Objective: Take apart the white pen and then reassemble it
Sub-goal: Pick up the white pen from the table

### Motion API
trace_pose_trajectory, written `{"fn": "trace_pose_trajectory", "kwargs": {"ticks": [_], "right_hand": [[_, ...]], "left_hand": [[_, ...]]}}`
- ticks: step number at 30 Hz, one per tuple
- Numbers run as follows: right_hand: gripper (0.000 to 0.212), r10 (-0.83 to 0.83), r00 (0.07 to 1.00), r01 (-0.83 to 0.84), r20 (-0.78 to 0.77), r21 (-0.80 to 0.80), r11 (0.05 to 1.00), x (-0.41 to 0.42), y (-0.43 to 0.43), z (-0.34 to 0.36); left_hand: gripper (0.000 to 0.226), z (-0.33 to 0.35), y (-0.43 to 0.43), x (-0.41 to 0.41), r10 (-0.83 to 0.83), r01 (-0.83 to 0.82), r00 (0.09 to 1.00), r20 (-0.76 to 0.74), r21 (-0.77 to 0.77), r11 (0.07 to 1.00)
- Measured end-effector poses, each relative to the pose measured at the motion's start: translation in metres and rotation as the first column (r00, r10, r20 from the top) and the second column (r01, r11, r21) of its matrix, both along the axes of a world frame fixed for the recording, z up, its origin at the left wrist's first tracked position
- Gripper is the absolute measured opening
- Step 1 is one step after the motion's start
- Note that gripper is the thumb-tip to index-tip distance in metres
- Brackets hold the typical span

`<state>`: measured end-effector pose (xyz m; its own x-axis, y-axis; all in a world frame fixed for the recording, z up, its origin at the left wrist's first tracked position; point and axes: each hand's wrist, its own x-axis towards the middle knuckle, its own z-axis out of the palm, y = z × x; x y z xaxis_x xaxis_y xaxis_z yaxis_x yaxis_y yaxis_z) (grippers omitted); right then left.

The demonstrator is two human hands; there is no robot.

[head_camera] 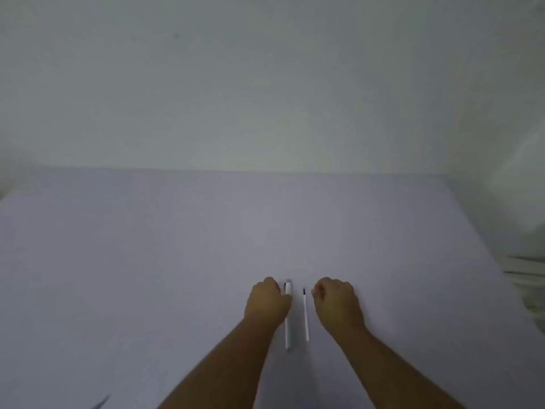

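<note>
The white pen barrel [287, 332] lies lengthwise on the pale table [177, 261], its clip end [287, 288] pointing away from me. My left hand [267, 302] is curled over the barrel's middle from the left, covering part of it. The thin white refill [305, 317] with a dark tip lies parallel, just right of the barrel and apart from it. My right hand [337, 305] rests beside the refill on its right. Its fingers are curled into a loose fist that touches nothing I can see. The image is blurred, so any small parts are not discernible.
A plain wall [265, 84] rises behind the table's far edge. Pale stacked things [528, 267] sit off the table's right edge. A dark sliver [101, 402] shows at the bottom left.
</note>
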<state>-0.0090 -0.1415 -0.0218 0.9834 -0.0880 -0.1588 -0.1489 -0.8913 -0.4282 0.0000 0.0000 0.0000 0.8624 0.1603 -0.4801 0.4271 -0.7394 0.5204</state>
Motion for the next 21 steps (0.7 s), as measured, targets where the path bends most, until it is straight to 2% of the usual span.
{"fn": "trace_pose_trajectory", "kwargs": {"ticks": [5,9,13,17,21], "right_hand": [[0.021,-0.029,0.998,0.034,-0.060,0.083,0.996,0.002,0.003,-0.009],[0.020,-0.006,0.999,0.012,-0.046,0.139,0.990,0.005,0.006,-0.010],[0.024,-0.068,0.992,0.092,-0.102,0.249,0.964,0.009,0.017,0.001],[0.035,-0.185,0.951,0.278,-0.250,0.420,0.864,0.017,0.029,0.013],[0.030,-0.207,0.932,0.333,-0.296,0.481,0.811,0.024,0.032,0.023]], "left_hand": [[0.029,-0.016,-0.009,-0.008,0.052,-0.054,0.994,-0.097,-0.025,0.998],[0.024,-0.017,-0.005,-0.008,0.083,-0.085,0.994,-0.069,-0.026,0.996],[0.027,-0.009,-0.002,-0.009,0.176,-0.173,0.984,0.006,-0.147,0.974],[0.025,-0.003,-0.005,-0.014,0.102,-0.081,0.990,0.099,-0.192,0.978],[0.026,0.000,-0.005,-0.016,0.051,-0.028,0.993,0.109,-0.203,0.979]]}}
